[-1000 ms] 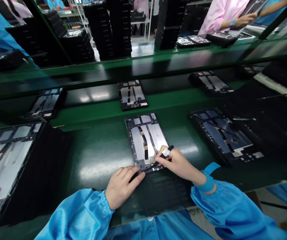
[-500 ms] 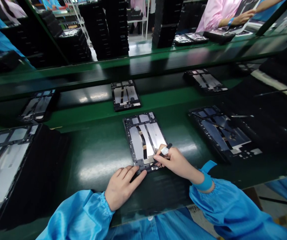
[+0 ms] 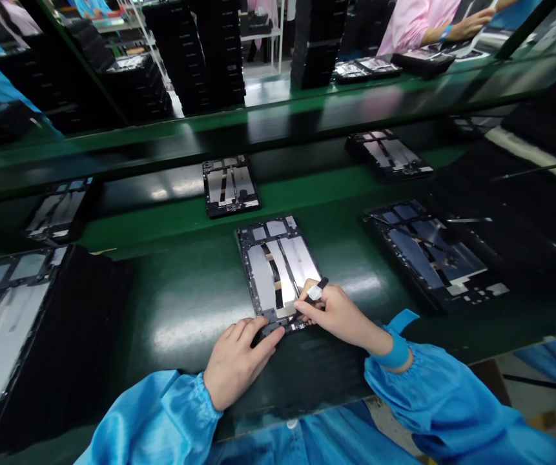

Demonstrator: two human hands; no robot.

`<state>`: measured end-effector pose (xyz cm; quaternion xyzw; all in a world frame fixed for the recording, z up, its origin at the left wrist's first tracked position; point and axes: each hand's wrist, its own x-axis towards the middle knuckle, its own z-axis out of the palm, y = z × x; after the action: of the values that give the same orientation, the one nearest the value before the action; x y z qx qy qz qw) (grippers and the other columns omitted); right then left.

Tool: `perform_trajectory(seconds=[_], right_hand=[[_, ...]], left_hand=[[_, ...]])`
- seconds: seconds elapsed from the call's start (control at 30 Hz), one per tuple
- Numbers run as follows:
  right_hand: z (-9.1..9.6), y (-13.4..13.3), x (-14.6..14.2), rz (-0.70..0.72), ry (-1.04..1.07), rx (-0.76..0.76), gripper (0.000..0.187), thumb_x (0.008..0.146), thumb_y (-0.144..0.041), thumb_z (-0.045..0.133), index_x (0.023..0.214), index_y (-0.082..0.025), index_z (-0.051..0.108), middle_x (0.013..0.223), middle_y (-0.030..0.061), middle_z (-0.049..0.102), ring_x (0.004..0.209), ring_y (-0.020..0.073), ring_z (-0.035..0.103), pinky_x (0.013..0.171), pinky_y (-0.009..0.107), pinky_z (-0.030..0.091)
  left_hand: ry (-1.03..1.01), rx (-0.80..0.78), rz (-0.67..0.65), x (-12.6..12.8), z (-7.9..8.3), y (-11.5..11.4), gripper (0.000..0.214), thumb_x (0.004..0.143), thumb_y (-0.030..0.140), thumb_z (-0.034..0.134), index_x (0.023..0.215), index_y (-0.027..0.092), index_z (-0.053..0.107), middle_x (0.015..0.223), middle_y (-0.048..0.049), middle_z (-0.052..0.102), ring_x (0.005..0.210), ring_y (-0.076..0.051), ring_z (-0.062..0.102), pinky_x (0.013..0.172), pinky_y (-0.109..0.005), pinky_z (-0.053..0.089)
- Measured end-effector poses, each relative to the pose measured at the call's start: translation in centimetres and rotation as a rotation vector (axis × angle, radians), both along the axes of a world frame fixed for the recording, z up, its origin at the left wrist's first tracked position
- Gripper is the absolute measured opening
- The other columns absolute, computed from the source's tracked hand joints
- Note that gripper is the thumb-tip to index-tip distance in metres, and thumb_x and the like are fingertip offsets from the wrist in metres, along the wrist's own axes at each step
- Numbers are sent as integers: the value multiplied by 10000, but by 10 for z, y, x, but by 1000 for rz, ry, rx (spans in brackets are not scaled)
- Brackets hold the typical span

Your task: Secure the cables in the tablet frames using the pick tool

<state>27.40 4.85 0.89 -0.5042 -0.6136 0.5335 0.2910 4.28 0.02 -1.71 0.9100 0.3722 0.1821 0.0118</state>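
An opened tablet (image 3: 293, 255) lies in front of me, its silver inner plate and dark ribbon cable showing. My left hand (image 3: 239, 358) rests at its near left corner, fingers stretched out and fingertips touching the frame. My right hand (image 3: 329, 310) is closed round a slim dark pen-like tool (image 3: 323, 283) with a white wrapping. The tool's working end points down at the tablet's near edge, mostly hidden by the fingers. A blue band circles my right wrist.
At left stands a stack of opened tablets (image 3: 11, 310); another opened tablet (image 3: 427, 248) lies at right. Beyond, several tablets, one at centre (image 3: 232, 186), sit on the green strip. Tall black tray stacks (image 3: 219, 51) and a person in a pink sleeve (image 3: 416, 26) are behind.
The tablets on the far green strip have shifted slightly left relative to the bench. My left thumb and fingers have moved a little at the tablet's corner; my right hand keeps its grip.
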Motion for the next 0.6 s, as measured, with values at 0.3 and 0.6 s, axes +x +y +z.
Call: perform_trajectory(seconds=[0.3, 0.6], right_hand=[[-7, 1, 1, -78, 7, 30, 206, 853, -321, 598, 707, -223, 491, 570, -40, 542, 500, 141, 584, 478, 234, 457], [-20, -7, 3, -220, 125, 134, 218, 866, -390, 602, 747, -231, 512, 611, -13, 576, 509, 171, 608, 485, 276, 511]], left_hand=[[-61, -70, -79, -13, 1, 3, 330, 970, 156, 467, 1280, 209, 567, 1311, -109, 553, 1065, -215, 576, 855, -368, 561], [-57, 84, -168, -2, -1, 26, 268, 986, 364, 490, 1156, 212, 631, 1187, -73, 658, 1118, -216, 606, 843, -338, 570]])
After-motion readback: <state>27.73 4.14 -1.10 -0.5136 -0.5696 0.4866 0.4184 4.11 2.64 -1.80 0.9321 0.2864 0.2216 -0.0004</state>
